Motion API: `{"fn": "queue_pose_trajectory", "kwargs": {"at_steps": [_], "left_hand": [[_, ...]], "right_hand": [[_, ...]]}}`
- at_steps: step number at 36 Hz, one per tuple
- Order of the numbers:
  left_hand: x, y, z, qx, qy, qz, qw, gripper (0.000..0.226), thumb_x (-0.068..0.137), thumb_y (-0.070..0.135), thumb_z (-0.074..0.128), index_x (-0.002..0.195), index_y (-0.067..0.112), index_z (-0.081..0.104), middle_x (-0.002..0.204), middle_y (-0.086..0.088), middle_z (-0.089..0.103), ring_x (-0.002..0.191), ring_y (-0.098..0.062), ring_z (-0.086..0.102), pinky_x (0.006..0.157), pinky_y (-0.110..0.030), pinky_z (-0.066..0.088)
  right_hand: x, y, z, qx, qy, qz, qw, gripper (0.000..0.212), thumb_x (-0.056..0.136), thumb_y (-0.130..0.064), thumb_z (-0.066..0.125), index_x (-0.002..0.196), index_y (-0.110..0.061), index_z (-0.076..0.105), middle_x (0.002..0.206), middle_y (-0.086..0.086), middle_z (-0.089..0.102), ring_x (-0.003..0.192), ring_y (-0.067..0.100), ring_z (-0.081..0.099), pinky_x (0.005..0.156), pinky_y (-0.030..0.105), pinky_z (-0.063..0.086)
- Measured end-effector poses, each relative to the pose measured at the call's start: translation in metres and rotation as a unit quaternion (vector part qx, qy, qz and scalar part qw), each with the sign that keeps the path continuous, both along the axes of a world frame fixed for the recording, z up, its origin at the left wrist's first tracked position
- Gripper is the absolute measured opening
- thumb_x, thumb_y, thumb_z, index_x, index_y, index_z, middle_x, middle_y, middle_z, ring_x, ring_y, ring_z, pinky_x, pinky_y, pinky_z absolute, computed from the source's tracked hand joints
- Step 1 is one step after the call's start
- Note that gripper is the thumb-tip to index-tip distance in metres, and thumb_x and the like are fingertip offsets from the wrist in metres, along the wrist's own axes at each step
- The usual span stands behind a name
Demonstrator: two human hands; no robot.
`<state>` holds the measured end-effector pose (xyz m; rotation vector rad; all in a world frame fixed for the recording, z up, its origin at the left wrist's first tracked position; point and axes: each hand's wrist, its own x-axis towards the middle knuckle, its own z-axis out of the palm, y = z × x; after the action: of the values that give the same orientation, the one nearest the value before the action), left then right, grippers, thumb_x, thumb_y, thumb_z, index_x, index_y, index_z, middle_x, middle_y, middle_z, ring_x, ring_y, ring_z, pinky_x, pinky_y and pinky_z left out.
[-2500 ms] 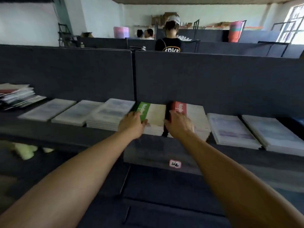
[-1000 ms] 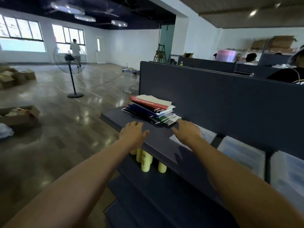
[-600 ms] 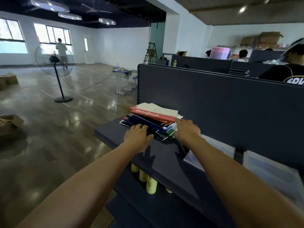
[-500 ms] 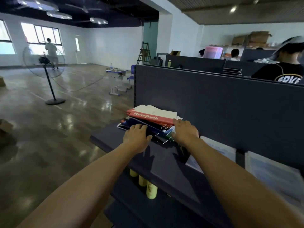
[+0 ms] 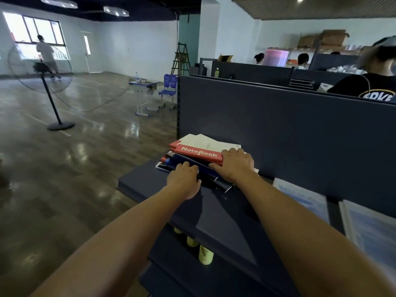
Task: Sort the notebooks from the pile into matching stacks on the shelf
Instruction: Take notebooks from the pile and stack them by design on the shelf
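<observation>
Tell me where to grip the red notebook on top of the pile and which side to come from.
Grip the red notebook by its near long edge, the printed red band, coming from the front. It lies flat on top of the pile with that edge overhanging, while the panel blocks the back. The right hand already rests on its right end; the left hand holds lower notebooks.

Both hands are off the sorted stacks now and on the pile of notebooks [image 5: 199, 156] at mid-frame. The left hand [image 5: 184, 181], bare on the shelf a second ago, curls its fingers over the pile's near edge. The right hand [image 5: 234, 165] moves up onto the red notebook [image 5: 198, 152], fingers spread across its right end.
</observation>
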<state>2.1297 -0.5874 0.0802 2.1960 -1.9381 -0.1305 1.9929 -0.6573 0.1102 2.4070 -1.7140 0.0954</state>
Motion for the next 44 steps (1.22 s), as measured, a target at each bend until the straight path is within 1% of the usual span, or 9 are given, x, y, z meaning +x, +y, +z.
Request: {"fn": "queue_pose_trajectory", "kwargs": {"at_steps": [10, 19, 22, 25, 27, 34, 36, 41, 44], "left_hand": [[0.003, -0.009, -0.003, -0.005, 0.0, -0.003, 1.0, 0.039, 0.099, 0.035, 0.046, 0.134, 0.018, 0.046, 0.134, -0.008, 0.044, 0.127, -0.027, 0.038, 0.099, -0.041, 0.04], [0.01, -0.006, -0.003, -0.001, 0.001, 0.0, 1.0, 0.039, 0.099, 0.033, 0.045, 0.135, 0.016, 0.046, 0.135, -0.008, 0.044, 0.129, -0.027, 0.037, 0.099, -0.042, 0.041], [0.01, -0.004, -0.001, -0.007, 0.001, 0.002, 1.0, 0.038, 0.099, 0.033, 0.045, 0.134, 0.016, 0.046, 0.135, -0.008, 0.044, 0.129, -0.027, 0.037, 0.099, -0.042, 0.041], [0.009, -0.001, 0.003, -0.018, 0.005, 0.003, 1.0, 0.038, 0.099, 0.032, 0.045, 0.134, 0.017, 0.047, 0.136, -0.007, 0.044, 0.13, -0.026, 0.037, 0.1, -0.041, 0.039], [0.009, 0.001, 0.005, -0.031, 0.003, 0.001, 0.999, 0.037, 0.099, 0.032, 0.045, 0.133, 0.018, 0.048, 0.135, -0.007, 0.044, 0.13, -0.026, 0.037, 0.099, -0.04, 0.039], [0.003, 0.008, 0.01, -0.059, 0.007, -0.015, 0.998, 0.035, 0.098, 0.029, 0.047, 0.131, 0.019, 0.05, 0.134, -0.005, 0.046, 0.127, -0.025, 0.039, 0.096, -0.04, 0.041], [0.0, 0.01, 0.011, -0.067, 0.006, -0.022, 0.998, 0.035, 0.098, 0.029, 0.048, 0.131, 0.019, 0.051, 0.133, -0.005, 0.047, 0.126, -0.025, 0.041, 0.095, -0.04, 0.041], [-0.015, 0.014, 0.014, -0.08, -0.004, -0.055, 0.995, 0.035, 0.097, 0.029, 0.048, 0.13, 0.02, 0.052, 0.129, -0.004, 0.049, 0.124, -0.025, 0.042, 0.093, -0.039, 0.042], [-0.03, 0.016, 0.018, -0.085, -0.015, -0.08, 0.993, 0.032, 0.097, 0.027, 0.048, 0.128, 0.018, 0.052, 0.128, -0.005, 0.049, 0.123, -0.025, 0.042, 0.091, -0.039, 0.041]], "right_hand": [[0.008, -0.009, 0.012, -0.015, 0.043, -0.004, 0.999, 0.067, 0.088, -0.072, 0.031, 0.124, -0.02, 0.052, 0.123, 0.004, 0.057, 0.111, 0.024, 0.053, 0.095, 0.038, 0.036], [0.002, -0.015, 0.021, 0.023, -0.027, 0.0, 0.999, 0.061, 0.092, -0.067, 0.025, 0.099, -0.018, 0.061, 0.09, -0.001, 0.058, 0.084, 0.02, 0.057, 0.073, 0.032, 0.044], [0.005, -0.01, 0.025, 0.012, -0.012, 0.016, 1.0, 0.05, 0.099, -0.053, 0.028, 0.105, -0.015, 0.06, 0.094, 0.001, 0.055, 0.085, 0.021, 0.053, 0.07, 0.031, 0.039], [0.005, -0.005, 0.024, -0.025, 0.068, 0.056, 0.996, 0.025, 0.096, -0.018, 0.044, 0.118, -0.012, 0.056, 0.113, 0.006, 0.06, 0.101, 0.025, 0.058, 0.07, 0.031, 0.038], [0.003, -0.002, 0.02, -0.031, 0.1, 0.067, 0.992, 0.035, 0.09, -0.005, 0.048, 0.125, -0.011, 0.05, 0.12, 0.008, 0.058, 0.108, 0.027, 0.058, 0.072, 0.032, 0.039], [-0.009, 0.014, 0.018, -0.048, 0.096, 0.082, 0.991, 0.067, 0.094, -0.012, 0.049, 0.15, -0.015, 0.011, 0.133, 0.011, 0.048, 0.118, 0.029, 0.049, 0.078, 0.036, 0.041], [-0.016, 0.021, 0.017, -0.065, 0.096, 0.073, 0.991, 0.069, 0.094, -0.015, 0.052, 0.15, -0.014, 0.012, 0.134, 0.011, 0.048, 0.12, 0.028, 0.046, 0.078, 0.035, 0.04], [-0.035, 0.039, 0.017, -0.091, 0.109, 0.057, 0.988, 0.049, 0.092, -0.011, 0.051, 0.139, -0.01, 0.034, 0.129, 0.01, 0.053, 0.118, 0.027, 0.044, 0.09, 0.034, 0.039], [-0.045, 0.051, 0.016, -0.07, 0.069, 0.05, 0.994, 0.055, 0.093, -0.004, 0.045, 0.145, -0.009, 0.026, 0.137, 0.011, 0.045, 0.123, 0.028, 0.043, 0.096, 0.036, 0.04]]}}
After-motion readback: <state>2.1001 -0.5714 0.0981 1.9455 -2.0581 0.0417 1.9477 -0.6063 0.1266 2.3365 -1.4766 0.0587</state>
